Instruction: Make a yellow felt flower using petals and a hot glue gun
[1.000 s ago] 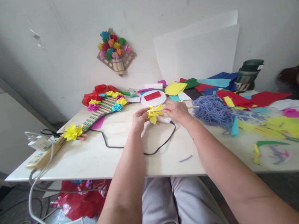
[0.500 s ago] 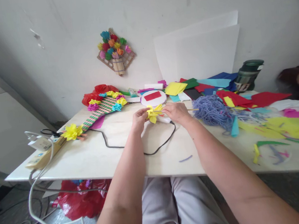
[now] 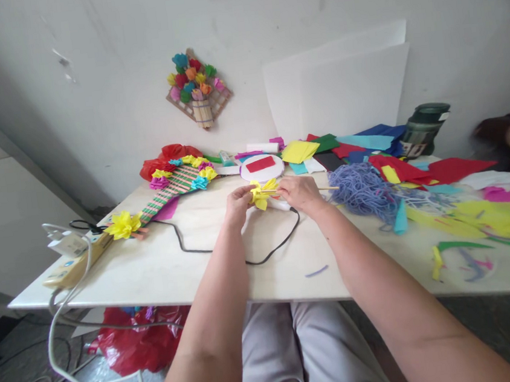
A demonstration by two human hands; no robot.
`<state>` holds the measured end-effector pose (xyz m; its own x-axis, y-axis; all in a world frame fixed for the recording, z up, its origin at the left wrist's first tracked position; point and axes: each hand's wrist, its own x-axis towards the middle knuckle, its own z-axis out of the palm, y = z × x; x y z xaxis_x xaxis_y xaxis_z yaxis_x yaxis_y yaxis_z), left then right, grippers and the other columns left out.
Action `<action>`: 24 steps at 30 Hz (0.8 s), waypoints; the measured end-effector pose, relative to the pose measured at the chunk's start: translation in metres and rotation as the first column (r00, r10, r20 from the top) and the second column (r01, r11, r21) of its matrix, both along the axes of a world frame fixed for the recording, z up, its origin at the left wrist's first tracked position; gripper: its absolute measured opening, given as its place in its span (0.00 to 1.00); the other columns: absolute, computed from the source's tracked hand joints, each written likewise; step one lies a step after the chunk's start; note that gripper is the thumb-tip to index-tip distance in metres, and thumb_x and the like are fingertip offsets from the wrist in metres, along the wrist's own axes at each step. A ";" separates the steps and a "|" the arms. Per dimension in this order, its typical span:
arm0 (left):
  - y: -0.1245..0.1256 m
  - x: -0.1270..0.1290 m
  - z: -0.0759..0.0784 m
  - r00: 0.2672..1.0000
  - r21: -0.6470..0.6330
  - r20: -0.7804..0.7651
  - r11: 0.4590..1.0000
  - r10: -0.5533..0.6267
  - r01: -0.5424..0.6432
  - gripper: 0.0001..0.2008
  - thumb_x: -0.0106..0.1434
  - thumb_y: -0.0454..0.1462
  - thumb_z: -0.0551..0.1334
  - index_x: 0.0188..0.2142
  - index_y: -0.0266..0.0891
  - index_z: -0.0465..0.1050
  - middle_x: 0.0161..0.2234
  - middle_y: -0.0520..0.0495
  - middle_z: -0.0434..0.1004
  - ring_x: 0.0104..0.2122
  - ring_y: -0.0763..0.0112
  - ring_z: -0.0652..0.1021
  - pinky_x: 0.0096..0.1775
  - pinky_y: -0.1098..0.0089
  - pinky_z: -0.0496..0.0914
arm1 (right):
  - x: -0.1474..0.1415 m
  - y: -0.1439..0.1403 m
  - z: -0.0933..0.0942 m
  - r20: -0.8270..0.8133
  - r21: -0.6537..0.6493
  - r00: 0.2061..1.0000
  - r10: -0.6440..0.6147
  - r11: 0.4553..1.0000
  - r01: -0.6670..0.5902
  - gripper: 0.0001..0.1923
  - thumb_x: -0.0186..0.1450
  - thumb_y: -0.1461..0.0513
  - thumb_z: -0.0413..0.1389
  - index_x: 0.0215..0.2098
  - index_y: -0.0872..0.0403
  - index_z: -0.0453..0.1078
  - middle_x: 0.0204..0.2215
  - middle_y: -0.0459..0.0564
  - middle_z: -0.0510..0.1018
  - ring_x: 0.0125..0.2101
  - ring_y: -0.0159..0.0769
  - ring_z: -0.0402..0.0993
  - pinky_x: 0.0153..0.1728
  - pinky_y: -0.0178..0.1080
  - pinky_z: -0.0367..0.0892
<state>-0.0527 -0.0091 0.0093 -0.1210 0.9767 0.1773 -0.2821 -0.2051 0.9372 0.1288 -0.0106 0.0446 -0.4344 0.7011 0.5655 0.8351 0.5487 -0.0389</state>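
Holding a yellow flower [image 3: 260,201] by its left edge, the left hand [image 3: 238,203] has its fingertips pressed together on it. The flower is between both hands, near the middle of the white surface [image 3: 291,278]. From the other side, the right hand [image 3: 301,192] has its grip closed around a thin stick [image 3: 330,188], which lies nearly level. One end of this stick reaches the flower, but whether it goes inside or only across, I cannot tell. The other end points to a tangle of blue-purple yarn [image 3: 365,194].

Just below the flower and the right hand is a white tool [image 3: 279,203], partly hidden, and from it a black cord [image 3: 266,261] curves over the surface. Behind the hands there is a white disc [image 3: 248,174] with a red rectangle [image 3: 260,164] on it. Nearer to the person lies a short purple strip [image 3: 317,271]. On the left side, another yellow flower [image 3: 124,225] rests at the narrow end of a striped fan [image 3: 172,187], close to a power strip [image 3: 74,265].
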 end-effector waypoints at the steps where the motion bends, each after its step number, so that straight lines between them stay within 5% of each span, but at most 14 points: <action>1: 0.000 0.000 0.000 1.000 0.002 0.003 1.000 0.002 -0.002 0.15 0.43 0.33 0.62 0.34 0.32 0.74 0.27 0.48 0.75 0.26 0.73 0.74 0.31 0.69 0.71 | 0.000 0.000 0.000 -0.001 -0.002 1.000 0.000 1.000 0.000 0.09 0.62 0.62 0.51 0.32 0.54 0.74 0.33 0.50 0.79 0.32 0.35 0.72 0.28 0.36 0.55; 24: 0.004 -0.003 0.000 0.996 -0.005 0.022 0.996 0.090 -0.090 0.16 0.41 0.34 0.63 0.33 0.33 0.74 0.27 0.47 0.75 0.27 0.71 0.75 0.35 0.64 0.71 | -0.006 -0.004 -0.001 -0.016 -0.014 0.999 -0.042 0.999 0.042 0.10 0.63 0.61 0.50 0.35 0.53 0.73 0.35 0.50 0.78 0.34 0.35 0.71 0.29 0.35 0.54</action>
<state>-0.0555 -0.0047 0.0090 -0.2120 0.9625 0.1694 -0.2833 -0.2265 0.9319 0.1231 -0.0141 0.0439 -0.3955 0.7263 0.5622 0.8565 0.5127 -0.0597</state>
